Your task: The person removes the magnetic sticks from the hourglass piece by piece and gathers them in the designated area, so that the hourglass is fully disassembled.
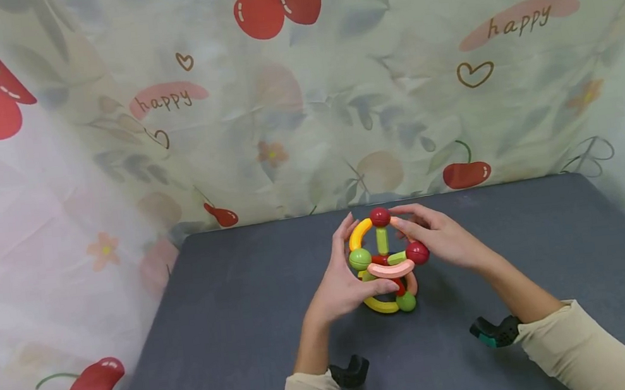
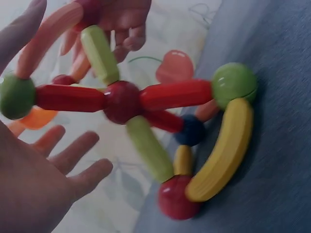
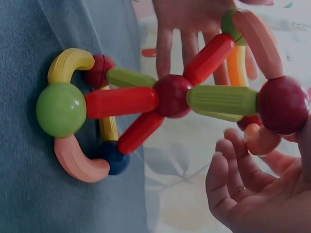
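A magnetic stick-and-ball structure [image 1: 391, 270] stands upright on the table, made of coloured rods and balls. Three balls form its upper ring: a green ball [image 2: 17, 97] and two dark red balls, including one [image 3: 283, 105] at the right. My left hand [image 1: 340, 281] is around the left side, fingers extended and spread, with the green ball between thumb and fingers; contact there is unclear. My right hand [image 1: 442, 232] pinches a curved orange-pink stick [image 3: 262, 141] between the two upper red balls. Part of that stick is hidden by the fingers.
The dark grey table [image 1: 235, 330] carries the structure's base, where a blue ball [image 3: 114, 158] and a yellow curved stick [image 2: 226, 150] show. Behind it hangs a cherry-patterned cloth [image 1: 304, 113]. Black devices [image 1: 351, 371] are worn on both wrists.
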Demonstrator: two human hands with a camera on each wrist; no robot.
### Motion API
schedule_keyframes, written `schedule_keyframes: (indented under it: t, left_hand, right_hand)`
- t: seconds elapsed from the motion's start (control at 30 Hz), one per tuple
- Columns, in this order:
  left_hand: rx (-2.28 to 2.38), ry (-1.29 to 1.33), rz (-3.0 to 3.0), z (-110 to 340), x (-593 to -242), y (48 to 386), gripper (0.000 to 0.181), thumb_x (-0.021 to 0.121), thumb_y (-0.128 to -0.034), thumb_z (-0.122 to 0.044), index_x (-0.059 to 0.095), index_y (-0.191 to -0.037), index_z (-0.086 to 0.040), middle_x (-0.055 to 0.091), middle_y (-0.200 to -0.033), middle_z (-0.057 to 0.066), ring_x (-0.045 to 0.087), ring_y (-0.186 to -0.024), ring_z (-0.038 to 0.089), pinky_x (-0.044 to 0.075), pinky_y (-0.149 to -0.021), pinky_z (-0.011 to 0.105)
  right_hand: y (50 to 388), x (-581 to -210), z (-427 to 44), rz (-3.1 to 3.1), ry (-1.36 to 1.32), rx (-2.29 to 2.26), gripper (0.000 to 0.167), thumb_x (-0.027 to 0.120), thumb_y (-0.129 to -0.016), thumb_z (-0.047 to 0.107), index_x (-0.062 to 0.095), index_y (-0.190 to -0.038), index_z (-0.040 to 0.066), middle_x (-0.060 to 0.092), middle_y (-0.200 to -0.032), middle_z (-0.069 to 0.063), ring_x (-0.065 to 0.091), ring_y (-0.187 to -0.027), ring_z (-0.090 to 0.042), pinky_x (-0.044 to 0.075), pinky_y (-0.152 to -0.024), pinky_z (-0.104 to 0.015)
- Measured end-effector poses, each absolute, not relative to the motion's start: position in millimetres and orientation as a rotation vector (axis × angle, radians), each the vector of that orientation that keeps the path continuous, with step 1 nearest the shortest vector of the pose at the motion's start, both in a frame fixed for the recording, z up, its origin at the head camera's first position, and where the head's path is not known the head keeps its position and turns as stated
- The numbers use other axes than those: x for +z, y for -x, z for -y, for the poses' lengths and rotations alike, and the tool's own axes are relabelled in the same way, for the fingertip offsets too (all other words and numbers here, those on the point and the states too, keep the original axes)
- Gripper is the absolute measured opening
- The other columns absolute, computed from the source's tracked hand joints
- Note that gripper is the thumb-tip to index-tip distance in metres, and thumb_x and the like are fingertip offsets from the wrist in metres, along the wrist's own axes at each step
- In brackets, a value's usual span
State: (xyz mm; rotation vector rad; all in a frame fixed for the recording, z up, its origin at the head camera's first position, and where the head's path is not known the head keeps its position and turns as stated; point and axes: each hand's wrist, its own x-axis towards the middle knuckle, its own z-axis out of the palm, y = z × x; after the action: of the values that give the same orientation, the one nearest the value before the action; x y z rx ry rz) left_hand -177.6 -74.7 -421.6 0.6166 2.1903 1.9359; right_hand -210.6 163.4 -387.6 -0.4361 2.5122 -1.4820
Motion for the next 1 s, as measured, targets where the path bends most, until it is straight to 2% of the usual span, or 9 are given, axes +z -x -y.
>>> schedule_keyframes:
  t: [0.17,0.23,0.4,0.47,0.67,0.77,0.83,0.9,1.0]
  left_hand:
    - [2.055,-0.619,-2.047,67.6,-434.5,179.2,0.112,0.088,-0.0798,-0.033,0.010,-0.160,-0.041,0.050,-0.145,0.002,0.054,-0.133,0.018,0.052,-0.105,0.053]
    - [2.082,-0.612,-2.027,65.2,-436.2,179.9,0.111,0.088,-0.0792,-0.033,0.012,-0.160,-0.041,0.051,-0.146,0.001,0.053,-0.135,0.018,0.054,-0.103,0.051]
    - [2.102,-0.604,-2.018,61.9,-437.5,180.0,0.109,0.089,-0.0793,-0.026,0.015,-0.159,-0.042,0.051,-0.146,0.001,0.052,-0.136,0.018,0.056,-0.100,0.050]
    - [2.110,-0.599,-2.020,61.2,-438.6,179.4,0.109,0.089,-0.0792,-0.024,0.016,-0.158,-0.042,0.051,-0.147,0.001,0.052,-0.136,0.018,0.056,-0.100,0.049]
    - [2.127,-0.582,-2.042,59.0,-440.6,178.1,0.107,0.089,-0.0793,-0.020,0.019,-0.158,-0.041,0.050,-0.146,-0.002,0.051,-0.135,0.019,0.056,-0.101,0.047]
    - [2.134,-0.579,-2.054,57.9,-441.3,177.8,0.106,0.089,-0.0790,-0.018,0.021,-0.158,-0.039,0.051,-0.144,-0.002,0.051,-0.134,0.019,0.055,-0.101,0.050]
    - [2.140,-0.586,-2.053,57.2,-441.7,178.0,0.105,0.088,-0.0795,-0.016,0.022,-0.158,-0.038,0.052,-0.143,-0.001,0.051,-0.134,0.020,0.054,-0.101,0.051]
    - [2.146,-0.592,-2.049,56.4,-442.0,178.3,0.103,0.088,-0.0799,-0.015,0.023,-0.157,-0.038,0.054,-0.142,0.000,0.051,-0.134,0.021,0.055,-0.100,0.050]
    - [2.155,-0.588,-2.043,55.4,-442.5,178.6,0.102,0.087,-0.0804,-0.013,0.025,-0.156,-0.039,0.053,-0.144,-0.001,0.051,-0.136,0.021,0.056,-0.099,0.048]
  right_hand:
    - [211.3,-392.4,-157.7,-2.474,0.405,-1.546,0.050,0.054,-0.105,0.044,0.050,-0.147,0.018,0.067,-0.116,-0.014,0.065,-0.107,-0.027,0.059,-0.080,-0.029]
    - [210.9,-392.6,-157.1,-2.479,0.392,-1.557,0.048,0.054,-0.105,0.042,0.050,-0.147,0.018,0.066,-0.112,-0.013,0.064,-0.105,-0.027,0.059,-0.079,-0.029]
    - [209.4,-391.7,-156.2,-2.498,0.370,-1.574,0.050,0.054,-0.104,0.045,0.051,-0.145,0.017,0.060,-0.100,-0.016,0.060,-0.086,-0.025,0.055,-0.069,-0.030]
    - [208.4,-391.5,-155.6,-2.518,0.367,-1.566,0.050,0.053,-0.104,0.047,0.051,-0.144,0.017,0.060,-0.102,-0.017,0.058,-0.083,-0.026,0.054,-0.068,-0.031]
    - [206.1,-389.1,-152.5,-2.627,0.372,-1.539,0.046,0.051,-0.105,0.047,0.056,-0.140,0.016,0.060,-0.136,-0.015,0.057,-0.112,-0.032,0.053,-0.080,-0.034]
    - [205.1,-388.3,-151.7,-2.697,0.372,-1.520,0.042,0.052,-0.106,0.045,0.059,-0.136,0.016,0.062,-0.138,-0.015,0.059,-0.114,-0.031,0.053,-0.078,-0.033]
    - [204.7,-387.1,-151.3,-2.759,0.369,-1.487,0.039,0.053,-0.105,0.043,0.060,-0.133,0.016,0.067,-0.126,-0.015,0.063,-0.096,-0.030,0.051,-0.069,-0.031]
    - [204.4,-385.5,-150.9,-2.823,0.353,-1.450,0.036,0.054,-0.105,0.041,0.062,-0.130,0.017,0.070,-0.106,-0.014,0.061,-0.075,-0.027,0.047,-0.060,-0.030]
    - [204.0,-382.5,-150.9,-2.877,0.336,-1.400,0.034,0.055,-0.105,0.040,0.062,-0.130,0.017,0.060,-0.081,-0.010,0.047,-0.053,-0.023,0.041,-0.050,-0.030]
